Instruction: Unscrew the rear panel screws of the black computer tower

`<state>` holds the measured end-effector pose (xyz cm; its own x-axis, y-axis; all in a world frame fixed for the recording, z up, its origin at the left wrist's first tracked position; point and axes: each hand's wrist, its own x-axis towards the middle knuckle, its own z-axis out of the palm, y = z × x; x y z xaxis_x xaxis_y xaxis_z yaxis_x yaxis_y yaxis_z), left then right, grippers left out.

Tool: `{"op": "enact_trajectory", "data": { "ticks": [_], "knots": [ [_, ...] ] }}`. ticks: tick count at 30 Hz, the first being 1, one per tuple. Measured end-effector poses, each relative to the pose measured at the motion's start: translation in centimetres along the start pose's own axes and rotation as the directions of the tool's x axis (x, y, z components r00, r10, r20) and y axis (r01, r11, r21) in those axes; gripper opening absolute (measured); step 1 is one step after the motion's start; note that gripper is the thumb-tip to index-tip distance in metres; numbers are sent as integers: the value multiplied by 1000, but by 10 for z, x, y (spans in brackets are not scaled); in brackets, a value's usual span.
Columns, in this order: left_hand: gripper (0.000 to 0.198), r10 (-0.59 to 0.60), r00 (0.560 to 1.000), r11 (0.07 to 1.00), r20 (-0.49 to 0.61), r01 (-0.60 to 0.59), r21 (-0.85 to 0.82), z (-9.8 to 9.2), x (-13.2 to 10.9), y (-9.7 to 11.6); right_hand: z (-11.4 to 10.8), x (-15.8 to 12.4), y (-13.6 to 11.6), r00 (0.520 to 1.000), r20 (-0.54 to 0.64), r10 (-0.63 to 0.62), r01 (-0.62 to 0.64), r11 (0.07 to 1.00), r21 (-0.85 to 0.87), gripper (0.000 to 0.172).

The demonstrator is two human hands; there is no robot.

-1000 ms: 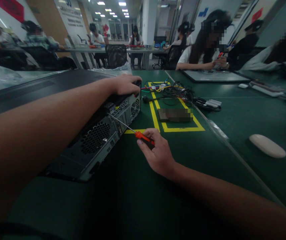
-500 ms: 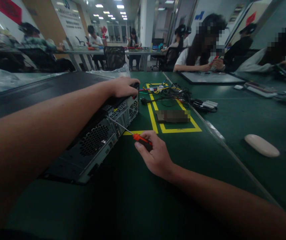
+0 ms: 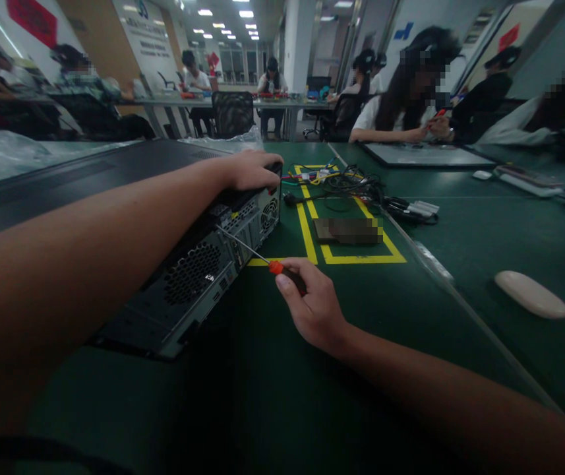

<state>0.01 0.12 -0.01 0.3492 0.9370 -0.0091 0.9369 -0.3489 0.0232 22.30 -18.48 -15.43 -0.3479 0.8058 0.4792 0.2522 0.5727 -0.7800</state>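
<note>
A black desktop computer case [image 3: 89, 168] lies on its side on the green table at left, its metal rear panel [image 3: 198, 290] turned toward me. My left hand [image 3: 252, 170] grips the case's top rear corner, its fingers bent over the edge and partly hidden. The handle of an orange-and-black screwdriver [image 3: 289, 276] is wrapped in my right hand [image 3: 314, 307]. Its thin shaft slants up and left, with the tip against the upper edge of the rear panel. Whether the tip sits in a screw is too small to tell.
Tangled cables [image 3: 356, 185] lie beyond the case, near a blurred dark block [image 3: 346, 231] inside yellow tape [image 3: 364, 258]. A pale oval object [image 3: 532, 293] is at right. Plastic wrap [image 3: 29, 155] lies behind the case. Across the table a person [image 3: 411, 99] works over a flat panel [image 3: 425, 155].
The view has shifted slightly, so everything sits a little further right. The screwdriver handle has turned a little in my right hand; its tip stays at the panel. My left hand keeps its place.
</note>
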Motion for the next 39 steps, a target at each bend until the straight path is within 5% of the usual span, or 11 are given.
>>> {"op": "enact_trajectory", "data": {
  "ticks": [5, 39],
  "knots": [
    [92, -12, 1000, 999, 13, 11, 41, -1, 0, 2, 2, -1, 1, 999, 12, 36, -36, 999, 2, 25],
    [94, 20, 1000, 1000, -16, -20, 11, 3, 3, -5, 4, -1, 5, 999, -51, -1, -1, 999, -35, 12]
  ]
}}
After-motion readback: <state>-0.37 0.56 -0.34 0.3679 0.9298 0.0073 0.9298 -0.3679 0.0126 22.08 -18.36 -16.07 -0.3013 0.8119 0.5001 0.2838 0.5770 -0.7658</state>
